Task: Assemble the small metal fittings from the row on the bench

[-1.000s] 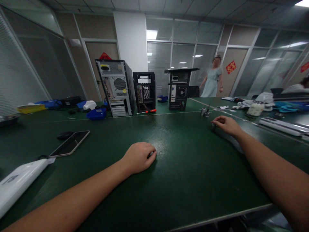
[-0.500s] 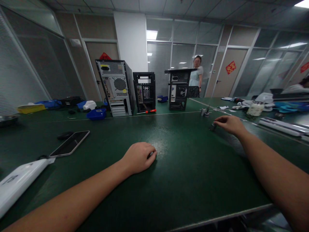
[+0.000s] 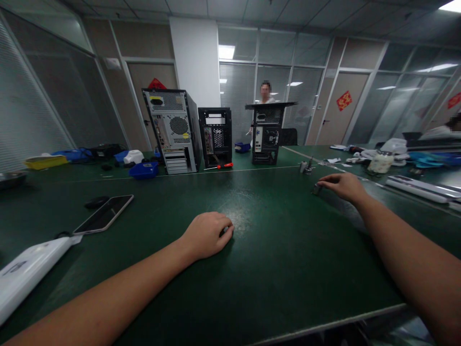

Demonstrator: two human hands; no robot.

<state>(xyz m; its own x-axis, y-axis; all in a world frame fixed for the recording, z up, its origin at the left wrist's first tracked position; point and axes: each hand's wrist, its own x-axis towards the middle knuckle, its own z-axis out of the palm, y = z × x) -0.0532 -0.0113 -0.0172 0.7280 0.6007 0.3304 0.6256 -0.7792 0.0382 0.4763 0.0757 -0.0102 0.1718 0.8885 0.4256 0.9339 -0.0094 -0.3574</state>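
Where the right hand [image 3: 342, 186] pinches, small grey piece [image 3: 316, 191], metallic-looking, partly covered

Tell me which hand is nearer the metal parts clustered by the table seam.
Right. The right hand is just short of the metal parts and slightly right, apparently pinching another small piece; the left hand is well left and nearer the camera.

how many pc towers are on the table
3: a large tower at left, a smaller tower right beside it, and a third tower farther right, under a flat panel
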